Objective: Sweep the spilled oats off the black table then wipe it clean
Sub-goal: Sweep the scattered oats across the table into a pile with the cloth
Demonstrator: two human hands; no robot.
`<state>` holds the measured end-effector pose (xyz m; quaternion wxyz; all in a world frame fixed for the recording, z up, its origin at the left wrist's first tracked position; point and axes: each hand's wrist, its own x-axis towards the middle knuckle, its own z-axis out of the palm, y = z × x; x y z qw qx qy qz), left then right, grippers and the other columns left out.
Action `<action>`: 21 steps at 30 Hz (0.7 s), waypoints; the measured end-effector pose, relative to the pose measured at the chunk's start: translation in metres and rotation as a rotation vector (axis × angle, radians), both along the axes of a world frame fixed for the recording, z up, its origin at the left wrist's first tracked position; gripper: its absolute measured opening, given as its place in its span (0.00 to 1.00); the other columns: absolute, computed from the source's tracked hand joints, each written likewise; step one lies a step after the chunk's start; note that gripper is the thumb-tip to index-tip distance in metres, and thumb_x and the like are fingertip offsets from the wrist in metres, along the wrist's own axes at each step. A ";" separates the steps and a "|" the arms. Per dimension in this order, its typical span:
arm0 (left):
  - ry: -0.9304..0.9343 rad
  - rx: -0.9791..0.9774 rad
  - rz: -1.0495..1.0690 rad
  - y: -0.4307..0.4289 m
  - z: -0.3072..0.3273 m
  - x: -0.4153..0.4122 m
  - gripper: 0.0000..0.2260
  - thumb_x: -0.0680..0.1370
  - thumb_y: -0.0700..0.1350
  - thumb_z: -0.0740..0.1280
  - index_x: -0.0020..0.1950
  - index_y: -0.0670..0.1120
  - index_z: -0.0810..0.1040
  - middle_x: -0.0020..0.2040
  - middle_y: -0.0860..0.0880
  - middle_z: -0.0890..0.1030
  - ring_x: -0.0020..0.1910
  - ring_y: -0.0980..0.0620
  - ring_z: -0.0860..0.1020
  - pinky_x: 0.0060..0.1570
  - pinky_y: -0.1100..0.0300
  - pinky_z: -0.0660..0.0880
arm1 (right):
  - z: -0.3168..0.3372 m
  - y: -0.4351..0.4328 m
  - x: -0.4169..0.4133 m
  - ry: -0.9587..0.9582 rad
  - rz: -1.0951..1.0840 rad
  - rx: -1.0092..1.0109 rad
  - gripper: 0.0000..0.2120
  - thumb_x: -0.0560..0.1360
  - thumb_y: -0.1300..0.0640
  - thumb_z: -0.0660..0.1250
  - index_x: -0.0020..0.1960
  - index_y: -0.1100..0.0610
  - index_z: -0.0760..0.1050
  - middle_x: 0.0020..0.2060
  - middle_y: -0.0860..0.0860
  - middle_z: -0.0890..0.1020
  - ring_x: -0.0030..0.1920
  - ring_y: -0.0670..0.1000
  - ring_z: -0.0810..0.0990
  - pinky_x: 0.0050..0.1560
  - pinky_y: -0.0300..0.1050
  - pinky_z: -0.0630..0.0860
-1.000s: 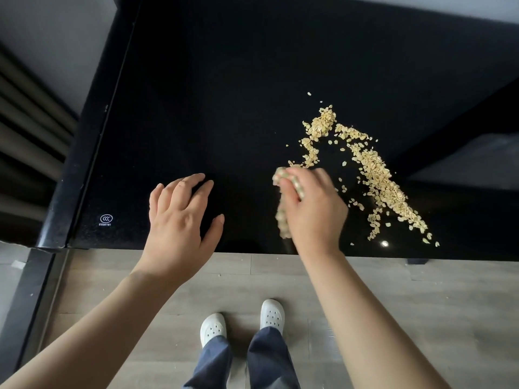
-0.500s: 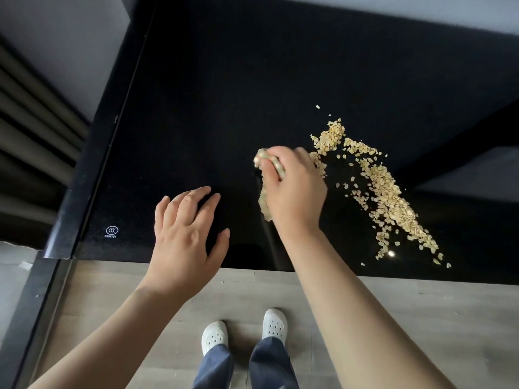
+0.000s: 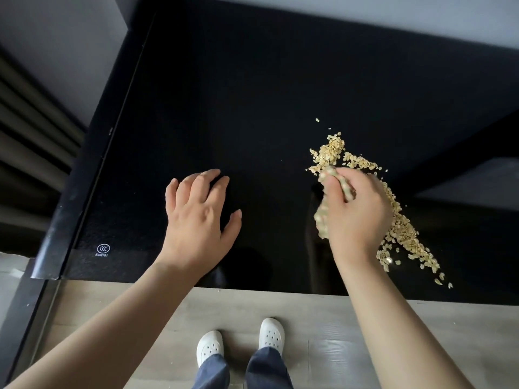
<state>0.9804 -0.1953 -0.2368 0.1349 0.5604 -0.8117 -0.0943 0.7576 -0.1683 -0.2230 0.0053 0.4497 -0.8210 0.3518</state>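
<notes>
Over the black table (image 3: pixel 252 94), left hand (image 3: pixel 196 220) spreads open; right hand (image 3: pixel 356 214) grips a pale rag (image 3: pixel 321 220) amid oats (image 3: pixel 404 234).

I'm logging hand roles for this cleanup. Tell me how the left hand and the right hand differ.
The left hand is open, fingers spread, over bare black table; the right hand grips a blurred pale thing. The left hand is clear of the oats; the right hand is among them. Both are bare and over the table.

Right hand (image 3: pixel 356 217) grips a pale cloth (image 3: pixel 321 220) amid spilled oats (image 3: pixel 404 237).
</notes>
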 end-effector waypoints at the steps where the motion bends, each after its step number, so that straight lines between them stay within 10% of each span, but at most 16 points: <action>1: -0.004 0.002 0.004 -0.005 -0.001 -0.001 0.25 0.76 0.55 0.60 0.67 0.41 0.74 0.66 0.44 0.72 0.65 0.41 0.69 0.69 0.39 0.58 | 0.003 -0.007 0.010 -0.024 0.033 -0.035 0.05 0.75 0.51 0.68 0.49 0.50 0.81 0.42 0.46 0.80 0.38 0.41 0.71 0.35 0.24 0.63; 13: -0.016 -0.046 -0.022 -0.031 0.000 0.002 0.24 0.76 0.56 0.60 0.65 0.42 0.76 0.62 0.45 0.74 0.61 0.44 0.70 0.65 0.45 0.62 | -0.016 -0.071 0.037 0.153 0.127 0.116 0.04 0.75 0.50 0.68 0.48 0.50 0.78 0.41 0.48 0.78 0.32 0.46 0.70 0.26 0.35 0.54; 21: -0.010 -0.059 -0.005 -0.040 -0.004 -0.017 0.24 0.75 0.56 0.60 0.64 0.42 0.76 0.62 0.45 0.74 0.61 0.43 0.70 0.63 0.40 0.64 | 0.014 -0.029 -0.011 -0.219 0.180 -0.031 0.05 0.74 0.53 0.69 0.49 0.51 0.81 0.43 0.44 0.82 0.43 0.41 0.78 0.41 0.31 0.72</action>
